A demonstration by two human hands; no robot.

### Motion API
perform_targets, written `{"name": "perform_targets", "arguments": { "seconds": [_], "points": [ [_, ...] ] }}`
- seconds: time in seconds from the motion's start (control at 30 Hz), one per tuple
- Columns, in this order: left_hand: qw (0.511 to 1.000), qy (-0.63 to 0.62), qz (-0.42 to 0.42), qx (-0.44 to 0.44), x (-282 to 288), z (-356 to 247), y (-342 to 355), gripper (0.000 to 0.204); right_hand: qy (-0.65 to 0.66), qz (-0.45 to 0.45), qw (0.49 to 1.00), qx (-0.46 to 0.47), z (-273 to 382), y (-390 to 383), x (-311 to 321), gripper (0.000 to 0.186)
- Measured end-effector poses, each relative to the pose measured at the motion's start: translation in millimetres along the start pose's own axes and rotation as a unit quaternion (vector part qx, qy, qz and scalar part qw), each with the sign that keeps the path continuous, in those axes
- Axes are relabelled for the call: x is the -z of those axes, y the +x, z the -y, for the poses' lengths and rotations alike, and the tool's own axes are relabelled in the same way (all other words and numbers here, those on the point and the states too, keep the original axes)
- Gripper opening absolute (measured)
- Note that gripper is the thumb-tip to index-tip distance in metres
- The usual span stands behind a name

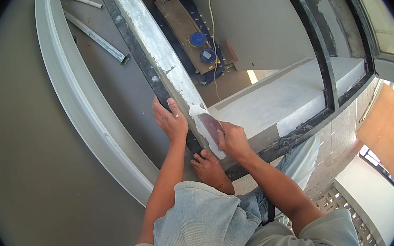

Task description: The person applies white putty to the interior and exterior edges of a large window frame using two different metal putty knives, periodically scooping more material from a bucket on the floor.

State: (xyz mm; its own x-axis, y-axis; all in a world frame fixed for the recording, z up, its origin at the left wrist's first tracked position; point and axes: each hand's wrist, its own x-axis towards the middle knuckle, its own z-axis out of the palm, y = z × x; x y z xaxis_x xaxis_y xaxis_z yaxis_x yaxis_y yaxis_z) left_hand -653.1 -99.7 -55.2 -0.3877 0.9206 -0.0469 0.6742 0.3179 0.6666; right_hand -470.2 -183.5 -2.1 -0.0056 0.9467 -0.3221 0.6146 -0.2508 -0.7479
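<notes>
My left hand grips the side of a long, narrow ledge coated in white plaster, at its dark metal strip, with the thumb on the ledge's side. My right hand is closed on a putty knife, whose wide blade lies against the wet white coat near the ledge's lower end. My bare foot rests just below my left hand beside the strip.
A curved pale sill and loose metal channel lie left. Down in the opening, a board holds two blue-lidded containers beside a hanging cable. A black metal frame and wide white ledge are right.
</notes>
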Motion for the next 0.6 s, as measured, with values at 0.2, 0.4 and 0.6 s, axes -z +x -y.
{"name": "perform_targets", "arguments": {
  "seconds": [0.2,0.4,0.6],
  "points": [
    [1.000,-0.009,0.008,-0.015,2,-5,-1,0.065,-0.019,-0.019,1.000,-0.008,18,32,23,0.021],
    [0.999,-0.027,0.016,0.009,-1,-3,-1,0.069,0.019,0.047,0.999,-0.015,8,-2,0,0.020],
    [0.999,-0.030,0.011,0.000,2,-1,1,0.069,-0.042,0.025,0.999,0.013,11,45,-2,0.016]
  ]
}}
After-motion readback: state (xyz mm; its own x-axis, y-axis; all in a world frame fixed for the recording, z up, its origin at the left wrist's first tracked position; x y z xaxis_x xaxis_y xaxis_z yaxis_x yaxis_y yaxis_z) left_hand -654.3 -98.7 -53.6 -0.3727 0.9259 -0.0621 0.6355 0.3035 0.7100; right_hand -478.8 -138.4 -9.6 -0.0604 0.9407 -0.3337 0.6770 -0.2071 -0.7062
